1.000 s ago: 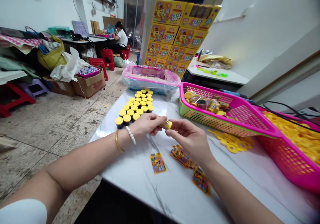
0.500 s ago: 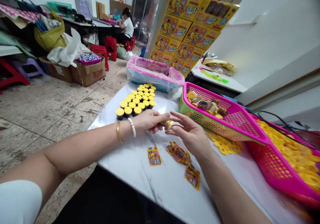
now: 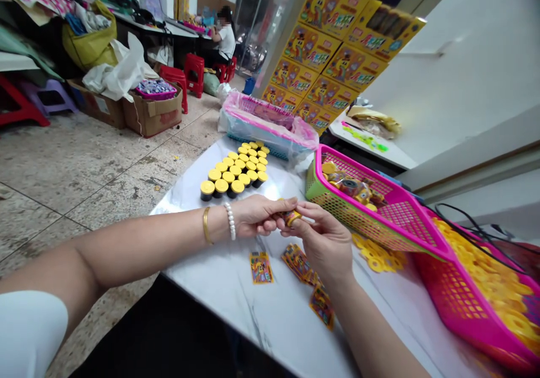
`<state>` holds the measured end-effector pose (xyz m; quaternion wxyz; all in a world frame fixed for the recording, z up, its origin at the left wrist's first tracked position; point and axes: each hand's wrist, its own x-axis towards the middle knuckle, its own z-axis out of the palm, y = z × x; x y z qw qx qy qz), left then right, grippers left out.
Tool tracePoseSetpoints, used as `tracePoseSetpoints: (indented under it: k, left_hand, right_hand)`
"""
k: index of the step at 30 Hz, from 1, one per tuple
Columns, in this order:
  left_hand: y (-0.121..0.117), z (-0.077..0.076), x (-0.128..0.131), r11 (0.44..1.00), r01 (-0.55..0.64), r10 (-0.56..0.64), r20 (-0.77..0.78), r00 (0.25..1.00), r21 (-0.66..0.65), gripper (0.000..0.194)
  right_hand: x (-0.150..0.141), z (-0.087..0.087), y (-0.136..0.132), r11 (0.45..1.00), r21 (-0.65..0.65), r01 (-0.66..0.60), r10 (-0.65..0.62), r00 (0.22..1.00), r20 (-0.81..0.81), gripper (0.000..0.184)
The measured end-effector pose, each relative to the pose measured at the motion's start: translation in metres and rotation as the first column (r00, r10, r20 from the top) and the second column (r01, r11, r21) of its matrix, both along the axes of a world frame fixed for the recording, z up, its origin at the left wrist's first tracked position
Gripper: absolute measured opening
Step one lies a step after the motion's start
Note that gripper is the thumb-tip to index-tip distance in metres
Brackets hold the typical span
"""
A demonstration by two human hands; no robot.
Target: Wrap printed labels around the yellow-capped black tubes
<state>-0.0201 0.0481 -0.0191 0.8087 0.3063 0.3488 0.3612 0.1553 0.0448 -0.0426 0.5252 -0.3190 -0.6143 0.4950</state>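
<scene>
Above the white table [image 3: 219, 282], my left hand [image 3: 257, 215] grips a small cup in a yellow printed wrapper [image 3: 291, 217]. The fingers of my right hand [image 3: 324, 232] are closed on the near end of that same wrapped cup, and they partly hide it. Just below lies one flat printed yellow sleeve [image 3: 261, 267]. A loose pile of such printed sleeves [image 3: 297, 262] is under my right wrist. Beyond my left hand stand several dark cups with yellow lids [image 3: 237, 187], set close together in rows.
To the right, a pink and green basket [image 3: 375, 223] holds wrapped cups. Yellow rings [image 3: 375, 257] lie beside it, and a pink basket [image 3: 455, 310] holds more. A plastic-lined basket [image 3: 270, 130] stands at the far edge, before stacked yellow boxes [image 3: 316, 52]. A person [image 3: 225, 37] sits far back.
My right fingers, spread beside the wrapped cup half a second ago, have closed onto it. My left hand keeps its hold. The camera view has shifted.
</scene>
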Motion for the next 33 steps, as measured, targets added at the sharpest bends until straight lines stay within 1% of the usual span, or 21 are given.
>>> tracePoseSetpoints:
  k: [5,7,8,9,10,11,12,13,14,15,16,17,18,19,20,22,24,26,28,30,33]
  left_hand:
    - [0.000,0.004,-0.002,0.999,0.034,-0.033,-0.044,0.998,0.025,0.040]
    - [0.000,0.006,-0.004,0.999,0.012,-0.010,-0.050,0.999,0.041,0.036]
    - [0.000,0.007,-0.005,0.999,-0.005,0.008,-0.058,0.998,0.049,0.036]
    - [-0.001,0.008,-0.005,0.998,-0.022,0.026,-0.071,0.997,0.061,0.037]
    - [-0.001,0.008,-0.006,0.997,-0.036,0.043,-0.089,0.995,0.075,0.039]
    - [-0.001,0.008,-0.006,0.995,-0.045,0.055,-0.113,0.992,0.091,0.042]
    - [0.000,0.008,-0.006,0.993,-0.050,0.065,-0.141,0.988,0.107,0.043]
    - [0.000,0.008,-0.006,0.991,-0.055,0.076,-0.168,0.983,0.124,0.043]
    - [0.001,0.008,-0.006,0.988,-0.064,0.091,-0.192,0.977,0.140,0.043]
    - [0.002,0.007,-0.006,0.984,-0.082,0.114,-0.210,0.971,0.157,0.042]
    - [0.004,0.007,-0.006,0.979,-0.104,0.142,-0.220,0.965,0.175,0.041]
    - [0.005,0.007,-0.006,0.972,-0.132,0.175,-0.223,0.959,0.194,0.039]
    - [0.006,0.008,-0.006,0.964,-0.161,0.208,-0.220,0.953,0.213,0.037]
    - [0.006,0.008,-0.006,0.956,-0.183,0.234,-0.218,0.948,0.229,0.034]
    - [0.006,0.009,-0.007,0.950,-0.196,0.250,-0.218,0.943,0.244,0.032]
    - [0.006,0.010,-0.007,0.943,-0.189,0.254,-0.227,0.940,0.273,0.030]
    - [0.004,0.012,-0.006,0.938,-0.155,0.238,-0.254,0.937,0.308,0.029]
    - [0.003,0.014,-0.006,0.934,-0.118,0.223,-0.294,0.929,0.338,0.027]
    - [0.002,0.015,-0.007,0.929,-0.102,0.231,-0.344,0.910,0.356,0.027]
    - [0.002,0.014,-0.008,0.916,-0.098,0.263,-0.397,0.879,0.389,0.030]
    - [0.001,0.010,-0.008,0.885,-0.010,0.266,-0.490,0.830,0.465,0.036]
  right_hand:
    - [0.000,0.005,0.001,0.999,0.022,0.030,-0.031,0.998,0.049,0.018]
    - [0.014,0.016,0.013,0.974,0.125,0.190,-0.202,0.975,0.093,0.020]
    - [0.025,0.024,0.020,0.931,0.200,0.305,-0.331,0.937,0.112,0.026]
    - [0.037,0.032,0.028,0.844,0.294,0.449,-0.494,0.863,0.101,0.032]
    - [0.050,0.039,0.036,0.767,0.366,0.527,-0.601,0.790,0.123,0.048]
    - [0.061,0.046,0.041,0.712,0.418,0.564,-0.674,0.716,0.182,0.071]
    - [0.070,0.051,0.043,0.653,0.483,0.583,-0.745,0.607,0.274,0.082]
    - [0.075,0.054,0.042,0.585,0.577,0.569,-0.805,0.493,0.331,0.080]
    - [0.075,0.055,0.038,0.560,0.657,0.505,-0.823,0.429,0.373,0.069]
    - [0.071,0.054,0.031,0.591,0.699,0.402,-0.797,0.427,0.428,0.050]
    - [0.063,0.051,0.023,0.658,0.703,0.271,-0.724,0.485,0.491,0.030]
    - [0.052,0.047,0.014,0.775,0.625,0.090,-0.553,0.575,0.603,0.017]
    - [0.039,0.042,0.005,0.862,0.498,-0.095,-0.336,0.628,0.702,0.013]
    - [0.026,0.036,-0.003,0.894,0.370,-0.253,-0.139,0.628,0.766,0.014]
    - [0.015,0.030,-0.009,0.891,0.264,-0.370,0.013,0.601,0.799,0.016]
    - [-0.002,0.019,-0.016,0.856,0.158,-0.492,0.162,0.545,0.823,0.017]
    - [-0.009,0.012,-0.018,0.829,0.147,-0.539,0.193,0.522,0.831,0.010]
    - [-0.009,0.009,-0.018,0.811,0.156,-0.564,0.198,0.516,0.833,0.012]
    - [-0.006,0.011,-0.016,0.821,0.156,-0.549,0.198,0.530,0.825,0.013]
    - [0.000,0.016,-0.013,0.886,0.147,-0.440,0.160,0.588,0.793,0.011]
    - [0.009,0.024,-0.006,0.979,0.138,-0.148,0.009,0.714,0.700,0.010]
